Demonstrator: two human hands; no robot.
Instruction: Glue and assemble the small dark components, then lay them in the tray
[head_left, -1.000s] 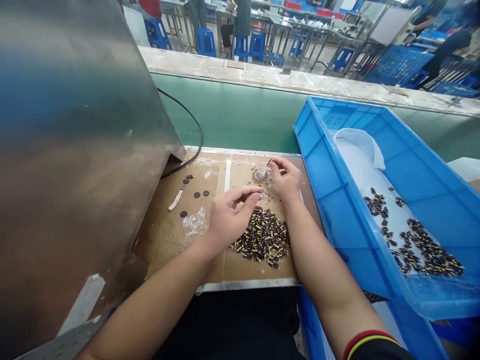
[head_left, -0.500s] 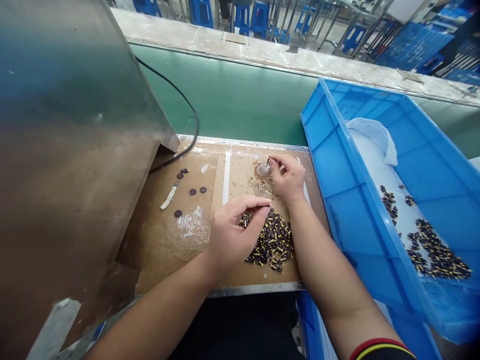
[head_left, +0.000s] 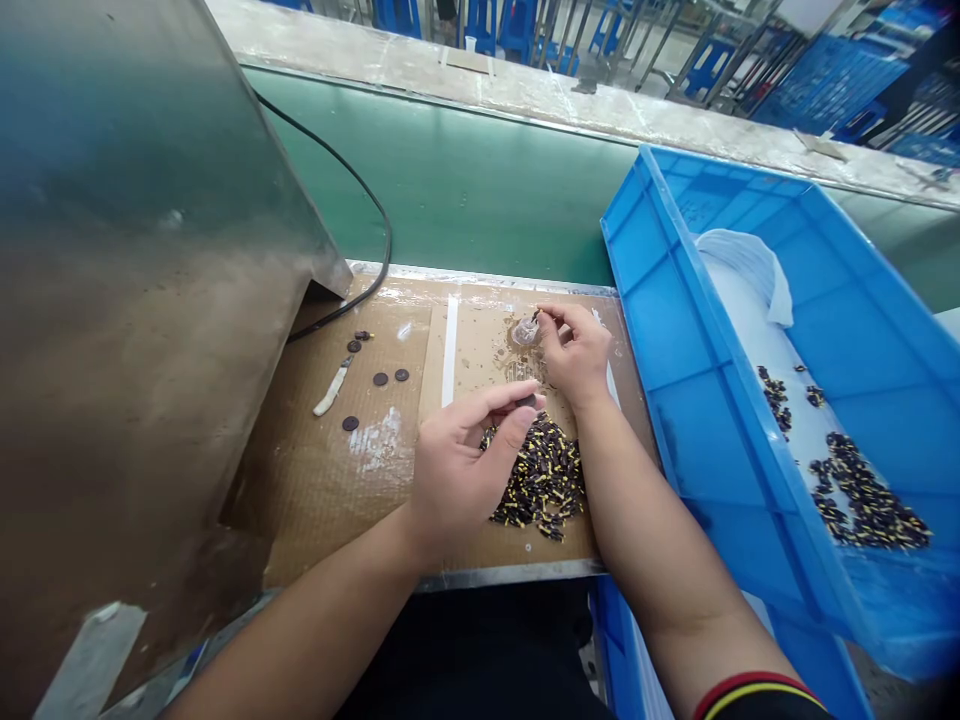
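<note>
Between the thumb and fingers of my left hand [head_left: 472, 460] is a dark round disc [head_left: 527, 401]. Beneath and beside that hand lies a pile of small dark pieces with yellow ends [head_left: 544, 475] on the cardboard. My right hand [head_left: 576, 350] pinches a small dark piece [head_left: 536, 316] at its fingertips, just over a small clear dish [head_left: 523, 331]. Several loose dark discs [head_left: 380, 379] lie on the left part of the cardboard, near a white-handled knife [head_left: 332, 387].
A large blue crate [head_left: 675, 330] at the right holds more dark and yellow pieces on white sheeting. A metal housing [head_left: 150, 250] fills the left, with a black cable [head_left: 352, 175] beside it. Behind the cardboard stands a green panel [head_left: 450, 180].
The disc in my left hand now shows between the fingertips, as the hand has turned slightly. My right hand stays over the dish. The whole view has shifted a little.
</note>
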